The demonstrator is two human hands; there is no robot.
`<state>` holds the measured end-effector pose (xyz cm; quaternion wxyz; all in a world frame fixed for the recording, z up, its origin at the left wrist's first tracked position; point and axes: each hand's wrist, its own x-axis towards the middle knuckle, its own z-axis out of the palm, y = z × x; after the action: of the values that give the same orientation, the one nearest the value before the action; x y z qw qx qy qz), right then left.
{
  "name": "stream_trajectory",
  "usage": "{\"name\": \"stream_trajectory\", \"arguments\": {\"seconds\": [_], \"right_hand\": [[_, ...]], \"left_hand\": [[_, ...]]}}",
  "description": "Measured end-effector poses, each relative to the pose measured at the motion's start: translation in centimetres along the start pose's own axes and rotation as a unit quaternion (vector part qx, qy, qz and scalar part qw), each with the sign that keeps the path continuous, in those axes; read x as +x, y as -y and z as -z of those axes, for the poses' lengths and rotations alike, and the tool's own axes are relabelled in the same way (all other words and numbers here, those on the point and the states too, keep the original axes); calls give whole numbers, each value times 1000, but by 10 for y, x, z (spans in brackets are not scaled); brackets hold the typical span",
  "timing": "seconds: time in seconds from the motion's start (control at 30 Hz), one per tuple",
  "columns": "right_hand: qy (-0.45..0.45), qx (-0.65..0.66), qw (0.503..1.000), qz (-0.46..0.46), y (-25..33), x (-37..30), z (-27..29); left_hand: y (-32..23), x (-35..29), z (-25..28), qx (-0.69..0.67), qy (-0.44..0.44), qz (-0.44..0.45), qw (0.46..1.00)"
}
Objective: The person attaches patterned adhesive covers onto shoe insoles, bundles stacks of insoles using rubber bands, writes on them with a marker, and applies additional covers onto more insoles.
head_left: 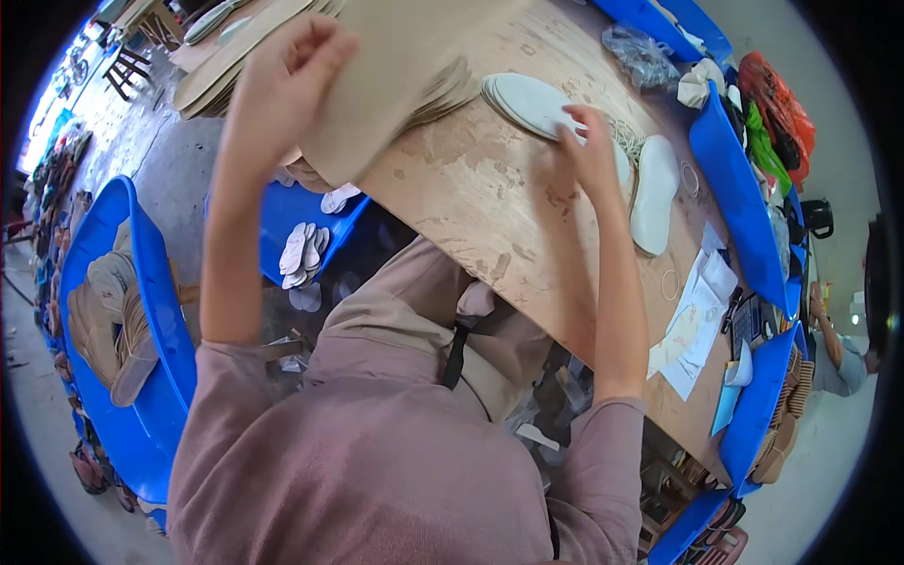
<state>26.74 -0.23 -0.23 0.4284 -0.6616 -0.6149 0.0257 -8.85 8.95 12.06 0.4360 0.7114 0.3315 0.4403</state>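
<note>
My left hand (299,80) is raised at the upper left, its fingers curled closed at the edge of a large beige sheet (395,61). Motion blurs the sheet's upper part. Behind it, fanned beige pieces (444,97) lie stacked on the table. Over to the right, my right hand (591,146) hovers or rests by a stack of white insole-shaped pieces (527,102). Its fingers are bent but apart, with nothing visible between them; contact with the stack is unclear. Beside that hand lie a bundle of pale rubber bands (625,137) and a single white insole (656,193).
The wooden table (490,212) carries papers (697,311) at its right. Blue bins (739,188) line its right edge. A blue bin (174,377) with beige insoles stands at my left; another (247,221) holds small white pieces. A person (838,363) is at the far right.
</note>
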Motion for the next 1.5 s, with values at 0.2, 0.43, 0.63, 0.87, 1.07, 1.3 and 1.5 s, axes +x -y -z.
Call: {"name": "stream_trajectory", "arguments": {"seconds": [0.2, 0.43, 0.63, 0.87, 1.07, 1.3, 1.5], "right_hand": [[90, -177, 972, 127, -6, 9, -6], [147, -175, 969, 91, -6, 21, 10], [204, -114, 972, 3, -13, 29, 17], [217, -115, 969, -8, -12, 40, 15], [209, -97, 973, -8, -19, 43, 18], [206, -197, 958, 4, 21, 36, 13], [217, -223, 948, 69, 17, 40, 15]], "left_hand": [[47, 44, 42, 356, 77, -41, 930], [37, 10, 21, 484, -26, -92, 870], [2, -20, -17, 343, -129, -310, 877], [48, -64, -159, 142, 238, -257, 926], [90, -23, -209, 220, 246, -244, 912], [116, -2, -217, 265, 185, -238, 916], [113, 2, -211, 232, 207, -222, 924]]}}
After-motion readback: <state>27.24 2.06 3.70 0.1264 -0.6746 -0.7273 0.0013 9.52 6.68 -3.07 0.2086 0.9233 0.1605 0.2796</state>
